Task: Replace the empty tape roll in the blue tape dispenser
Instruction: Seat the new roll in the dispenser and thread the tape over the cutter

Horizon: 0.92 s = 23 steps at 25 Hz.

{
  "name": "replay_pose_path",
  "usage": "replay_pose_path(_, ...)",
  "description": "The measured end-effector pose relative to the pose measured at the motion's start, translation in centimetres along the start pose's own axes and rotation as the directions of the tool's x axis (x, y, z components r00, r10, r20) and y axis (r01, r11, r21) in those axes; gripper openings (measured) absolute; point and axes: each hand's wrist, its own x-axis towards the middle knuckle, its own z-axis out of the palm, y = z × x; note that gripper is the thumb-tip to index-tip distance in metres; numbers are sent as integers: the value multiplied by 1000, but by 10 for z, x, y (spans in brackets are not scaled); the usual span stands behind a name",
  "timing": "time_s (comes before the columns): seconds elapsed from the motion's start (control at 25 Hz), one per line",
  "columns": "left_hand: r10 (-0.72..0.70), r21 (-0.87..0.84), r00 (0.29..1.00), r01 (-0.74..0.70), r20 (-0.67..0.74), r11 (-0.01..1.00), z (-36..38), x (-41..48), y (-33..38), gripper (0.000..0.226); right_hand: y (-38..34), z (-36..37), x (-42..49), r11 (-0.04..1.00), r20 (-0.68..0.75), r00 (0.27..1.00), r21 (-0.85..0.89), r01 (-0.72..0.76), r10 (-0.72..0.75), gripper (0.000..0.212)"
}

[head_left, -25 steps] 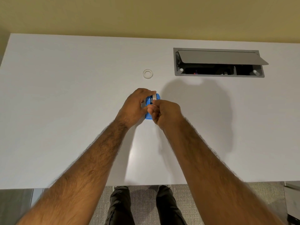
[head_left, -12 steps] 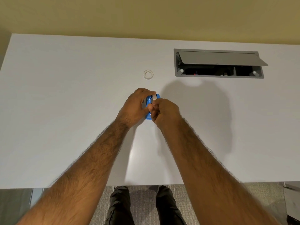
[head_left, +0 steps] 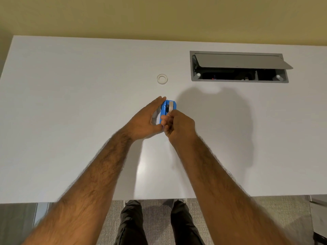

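The blue tape dispenser (head_left: 167, 107) stands on the white table (head_left: 70, 121) near its middle, with a pale tape roll (head_left: 171, 106) seated in its top. My left hand (head_left: 146, 119) lies against the dispenser's left side, fingers stretched out along it and thumb at its near end. My right hand (head_left: 178, 127) is curled at the dispenser's near end, fingertips pinched together there; what they pinch is hidden. A small whitish ring, the bare tape core (head_left: 162, 79), lies flat on the table farther back.
A grey cable hatch (head_left: 238, 67) with its lid propped open is set into the table at the back right. The table's near edge runs just above my legs (head_left: 159, 223). A yellow wall stands behind the table.
My left hand's fingers have uncurled from over the dispenser's top and now lie straight along its side, so the roll shows. My right hand has stayed at the near end.
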Motion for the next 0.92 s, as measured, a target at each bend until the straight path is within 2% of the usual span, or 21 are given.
replay_pose_path(0.12,67,145,998,-65,-9,987,5,9,-12,104,2,0,0,1000,1,1000,-8,19,-19,29)
replay_pose_path(0.24,71,244,992,-44,-101,969,13,16,-15,95,1,-1,-1,999,-9,999,-7,38,-38,30)
replay_pose_path(0.4,49,216,979,-6,-196,976,16,15,-13,86,0,1,-4,999,-7,999,-11,45,-45,30)
replay_pose_path(0.64,50,238,978,1,-205,971,18,15,-13,88,1,0,-5,997,-57,997,-62,52,-55,25)
replay_pose_path(0.92,63,248,975,-9,-212,969,19,15,-9,88,10,-8,-9,994,-77,994,-83,75,-81,8)
